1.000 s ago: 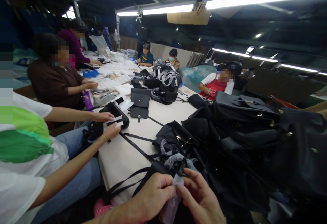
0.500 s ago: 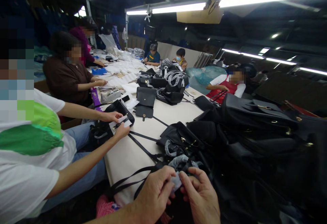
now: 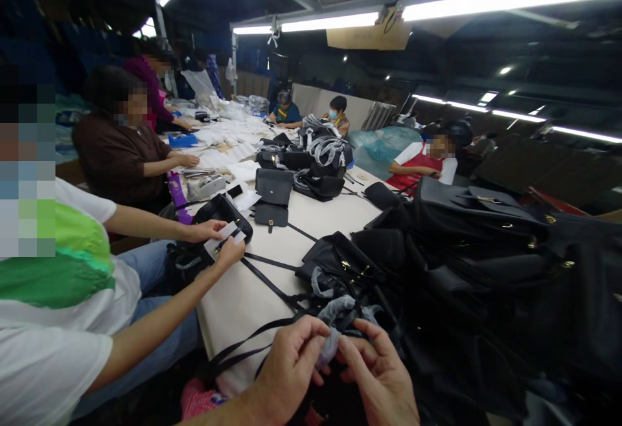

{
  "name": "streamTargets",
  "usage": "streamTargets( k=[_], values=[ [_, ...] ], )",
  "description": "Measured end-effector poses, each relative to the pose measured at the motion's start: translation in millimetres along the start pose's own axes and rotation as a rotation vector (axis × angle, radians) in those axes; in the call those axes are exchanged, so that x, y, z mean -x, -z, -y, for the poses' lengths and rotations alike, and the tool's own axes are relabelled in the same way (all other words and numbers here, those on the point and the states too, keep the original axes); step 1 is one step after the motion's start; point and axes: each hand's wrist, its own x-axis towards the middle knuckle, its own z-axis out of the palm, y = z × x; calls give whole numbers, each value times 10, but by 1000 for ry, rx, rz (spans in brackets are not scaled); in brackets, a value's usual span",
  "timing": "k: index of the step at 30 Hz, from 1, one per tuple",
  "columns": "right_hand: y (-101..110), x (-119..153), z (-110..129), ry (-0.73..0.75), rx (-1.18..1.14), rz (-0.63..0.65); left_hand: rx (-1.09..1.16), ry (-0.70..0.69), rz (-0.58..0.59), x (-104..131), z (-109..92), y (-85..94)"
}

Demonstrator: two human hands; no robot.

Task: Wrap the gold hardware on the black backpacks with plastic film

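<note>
My left hand [image 3: 290,362] pinches a piece of thin, whitish translucent wrapping [image 3: 330,344] between thumb and fingers, low in the view. Close beside it, my right hand [image 3: 378,373] has thumb and fingertips closed on the other side of the same wrapping. More of this wrapping covers a curved strap [image 3: 339,306] just beyond my fingers. Under and behind my hands is dark bag material, mostly hidden in shadow. A black bag with gold-coloured clasps [image 3: 340,264] lies just past them, its black straps [image 3: 238,348] trailing left.
To the right rises a large heap of black bags [image 3: 466,219]. On the left, a co-worker's hands [image 3: 226,238] hold white paper over a black bag. Further up the pale table [image 3: 315,212] lie a flat black bag [image 3: 273,196] and a pile of wrapped bags [image 3: 325,154]. Other people sit around it.
The view has shifted slightly, so the surroundings sit a little further left. My hands stay on the wrapping, with small finger movements.
</note>
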Motion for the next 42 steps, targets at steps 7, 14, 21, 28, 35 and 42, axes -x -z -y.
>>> streamTargets(
  k=[7,14,21,28,35,42],
  values=[
    [14,16,-39,23,-32,-12,100,119,18,-57,11,-14],
    [61,-36,-152,27,-30,77,224,275,40,-177,51,-19],
    [67,-25,-107,0,-47,105,258,302,83,-171,-36,10],
    [52,-7,-112,-1,-65,-26,126,260,117,-197,21,-19],
    [84,126,-205,76,0,-168,81,199,105,-217,2,-53],
    [-137,241,-233,199,145,-384,54,143,154,-214,-28,-53]
  ],
)
